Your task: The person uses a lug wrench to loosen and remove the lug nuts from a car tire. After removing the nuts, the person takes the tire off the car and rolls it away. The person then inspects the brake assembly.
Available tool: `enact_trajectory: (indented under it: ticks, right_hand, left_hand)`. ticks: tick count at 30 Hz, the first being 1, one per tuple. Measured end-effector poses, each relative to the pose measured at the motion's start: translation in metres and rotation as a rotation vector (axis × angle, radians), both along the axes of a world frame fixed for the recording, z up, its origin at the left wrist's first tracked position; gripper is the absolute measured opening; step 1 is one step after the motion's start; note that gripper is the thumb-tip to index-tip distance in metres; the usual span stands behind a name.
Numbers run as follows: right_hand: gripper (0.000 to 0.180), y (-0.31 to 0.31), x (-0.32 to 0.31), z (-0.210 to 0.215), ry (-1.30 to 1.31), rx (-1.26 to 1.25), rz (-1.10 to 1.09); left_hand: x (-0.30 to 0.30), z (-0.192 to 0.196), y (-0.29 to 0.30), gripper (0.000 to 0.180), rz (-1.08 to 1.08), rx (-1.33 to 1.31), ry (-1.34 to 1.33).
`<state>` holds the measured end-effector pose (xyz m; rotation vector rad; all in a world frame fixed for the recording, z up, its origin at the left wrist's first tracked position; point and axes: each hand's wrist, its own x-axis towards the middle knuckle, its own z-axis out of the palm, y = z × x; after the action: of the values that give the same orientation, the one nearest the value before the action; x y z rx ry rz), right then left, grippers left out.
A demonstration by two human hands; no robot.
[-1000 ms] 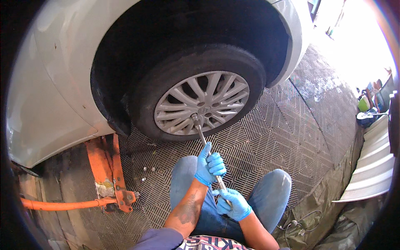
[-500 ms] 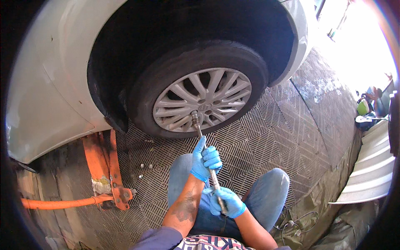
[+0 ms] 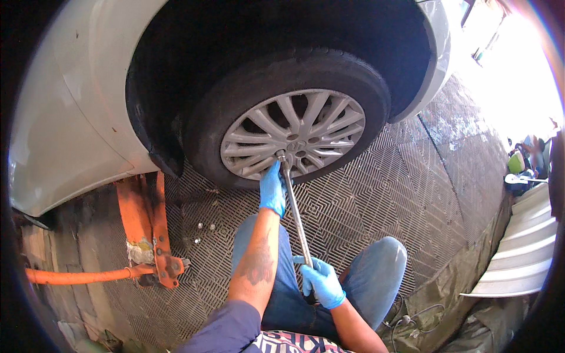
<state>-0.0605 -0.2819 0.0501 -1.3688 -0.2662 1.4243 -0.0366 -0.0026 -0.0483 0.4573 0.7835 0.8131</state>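
**Braced at Both Ends of a Long Bar**

Holds the near end of a long metal wrench point(image 3: 298, 223) in the right hand point(image 3: 323, 280), with gloved fingers curled around the shaft, probably that far out for leverage. Reaches with the left hand point(image 3: 272, 187) to the far end, close against the socket point(image 3: 282, 156), likely to steady it. Cannot tell pinching from mere resting there, with the fingertips partly hidden. Places the socket at the silver wheel rim point(image 3: 287, 109), left of the centre and slightly nearer.

Runs short of room on the far side, beneath the dark wheel arch point(image 3: 265, 23) and around the tyre point(image 3: 375, 115). Meets the pale car body point(image 3: 65, 141) on the left, with an orange jack point(image 3: 139, 206) near its lower edge, presumably for lifting, and an orange bar point(image 3: 82, 275) stretching left from it. Shows small shiny pieces point(image 3: 212, 226) on the ribbed floor mat point(image 3: 376, 188), between jack and left knee point(image 3: 242, 238), perhaps for easy reach.

Offers the widest swing to the right of the wrench, as far as a white ridged panel point(image 3: 512, 247). Narrows on the near side, between the left knee and the right knee point(image 3: 385, 259).
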Motion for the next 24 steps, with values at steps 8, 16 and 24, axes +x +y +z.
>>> enact_trajectory:
  ticks: [8,16,24]
  right_hand:
    - [0.044,-0.008,0.01,0.002,0.116,0.097,-0.118]
    - [0.032,-0.007,-0.003,-0.021,-0.711,-0.09,-0.169]
    - [0.03,-0.007,0.008,-0.022,-0.071,-0.048,-0.13]
  left_hand:
    - [0.013,0.015,0.013,0.02,-0.106,-0.1,-0.266]
    - [0.021,-0.002,0.018,0.021,-0.062,0.056,-0.067]
    - [0.011,0.007,0.011,0.022,-0.074,-0.116,-0.328]
